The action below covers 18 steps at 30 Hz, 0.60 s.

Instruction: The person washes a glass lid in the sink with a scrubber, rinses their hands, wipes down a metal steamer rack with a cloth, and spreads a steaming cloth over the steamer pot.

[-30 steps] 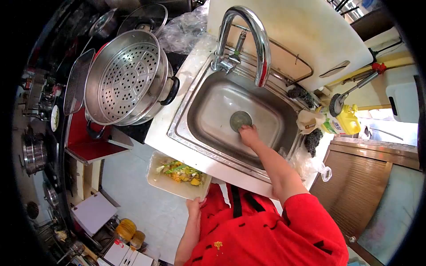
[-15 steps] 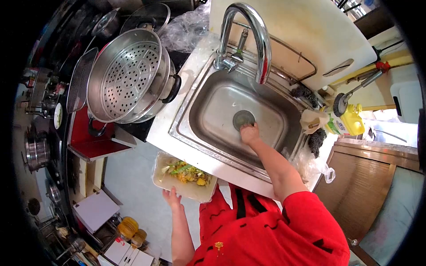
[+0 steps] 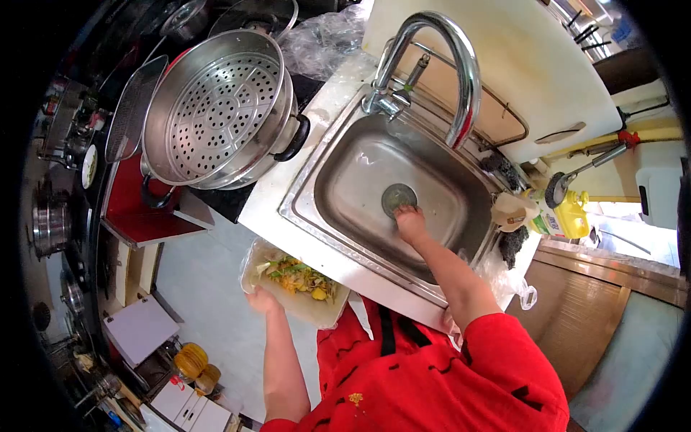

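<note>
My right hand [image 3: 410, 224] reaches into the steel sink [image 3: 360, 169]. Its fingers are closed at the near edge of the round drain strainer [image 3: 398, 198], which sits at the drain hole; the fingertips are partly hidden. Below the counter, my left hand [image 3: 265, 299] has its fingers bent over the rim of a pale, plastic-lined waste bin [image 3: 317, 313]. Food scraps [image 3: 296, 277], yellow and green, lie inside the bin. The curved chrome faucet [image 3: 468, 65] arches above the sink.
A perforated steamer pot [image 3: 223, 108] stands left of the sink, its black handle [image 3: 293, 138] near the counter edge. At the right are a yellow bottle [image 3: 572, 216], a scrub brush [image 3: 558, 189] and dark scouring pads [image 3: 512, 246]. An open red-lined cabinet [image 3: 144, 216] stands left.
My left hand has gone from spread fingers beside the bin to closing on its rim. My right hand stays at the strainer. The view has shifted slightly.
</note>
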Tool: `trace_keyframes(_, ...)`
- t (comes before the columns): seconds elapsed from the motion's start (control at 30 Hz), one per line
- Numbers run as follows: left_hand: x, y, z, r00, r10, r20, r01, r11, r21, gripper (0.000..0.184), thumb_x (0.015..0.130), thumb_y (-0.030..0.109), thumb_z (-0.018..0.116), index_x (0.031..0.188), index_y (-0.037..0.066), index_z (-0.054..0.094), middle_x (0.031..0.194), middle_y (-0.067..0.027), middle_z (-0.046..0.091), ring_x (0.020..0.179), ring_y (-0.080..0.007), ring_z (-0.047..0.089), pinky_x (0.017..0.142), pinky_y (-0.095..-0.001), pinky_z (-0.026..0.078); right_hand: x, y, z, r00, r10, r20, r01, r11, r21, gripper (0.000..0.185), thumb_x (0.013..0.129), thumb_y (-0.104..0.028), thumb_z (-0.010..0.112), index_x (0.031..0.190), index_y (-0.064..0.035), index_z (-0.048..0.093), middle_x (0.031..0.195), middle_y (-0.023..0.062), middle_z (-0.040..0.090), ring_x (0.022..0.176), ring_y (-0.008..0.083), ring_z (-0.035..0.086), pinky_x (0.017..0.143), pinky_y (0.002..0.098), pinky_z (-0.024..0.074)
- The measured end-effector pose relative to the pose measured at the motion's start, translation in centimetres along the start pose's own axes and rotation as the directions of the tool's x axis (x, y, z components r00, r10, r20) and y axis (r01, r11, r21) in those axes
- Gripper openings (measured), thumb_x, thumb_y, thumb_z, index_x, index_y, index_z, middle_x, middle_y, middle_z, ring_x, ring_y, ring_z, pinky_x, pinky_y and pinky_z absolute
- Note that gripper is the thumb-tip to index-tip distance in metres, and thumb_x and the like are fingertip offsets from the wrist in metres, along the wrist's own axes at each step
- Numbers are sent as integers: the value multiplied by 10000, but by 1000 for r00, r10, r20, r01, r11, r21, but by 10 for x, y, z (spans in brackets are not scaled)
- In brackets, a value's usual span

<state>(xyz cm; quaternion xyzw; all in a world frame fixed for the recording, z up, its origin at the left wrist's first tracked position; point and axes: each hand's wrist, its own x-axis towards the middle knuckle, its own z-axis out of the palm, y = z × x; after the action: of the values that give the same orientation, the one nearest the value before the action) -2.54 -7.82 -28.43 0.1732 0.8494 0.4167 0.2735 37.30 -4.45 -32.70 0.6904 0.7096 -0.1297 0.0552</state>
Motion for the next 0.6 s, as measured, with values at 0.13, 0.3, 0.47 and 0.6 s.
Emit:
trace_keyframes(0.13, 9, -10, -3, 998, 68, 17, -67, 997, -39, 405, 760, -34, 420, 1164, -59, 427, 1111, -202, 521, 954, -290, 536, 802, -363, 440, 13, -22, -14, 986, -13, -167, 26, 997, 77, 245, 708, -103, 515, 942, -69, 582, 997, 93, 563, 987, 268, 519, 839, 404, 416)
trace_keyframes(0.3, 12, -16, 1, 1000, 25, 3, -25, 991, -133, 407, 751, -32, 433, 1157, -65, 436, 1093, -197, 535, 942, -288, 541, 809, -356, 437, 44, -32, 3, 973, 163, -162, -156, 986, 59, 193, 728, -111, 494, 872, -35, 596, 1067, 130, 533, 1007, 277, 495, 822, 373, 440)
trace_keyframes(0.47, 12, -18, -2, 996, 78, 34, -72, 987, -145, 391, 754, -39, 436, 1143, -66, 453, 1085, -190, 543, 933, -281, 545, 810, -353, 438, 38, -2, 18, 993, 105, -61, -107, 994, -19, 240, 765, -125, 452, 936, -30, 591, 1070, 130, 541, 1067, 300, 460, 871, 394, 413)
trace_keyframes(0.6, 15, -22, -4, 993, 108, 55, -104, 992, -64, 369, 763, -45, 439, 1131, -68, 463, 1078, -193, 547, 939, -283, 547, 814, -355, 435, 26, 2, 35, 978, 37, -204, -52, 996, -69, 252, 785, -163, 448, 930, -57, 624, 1079, 104, 555, 1124, 287, 410, 897, 420, 368)
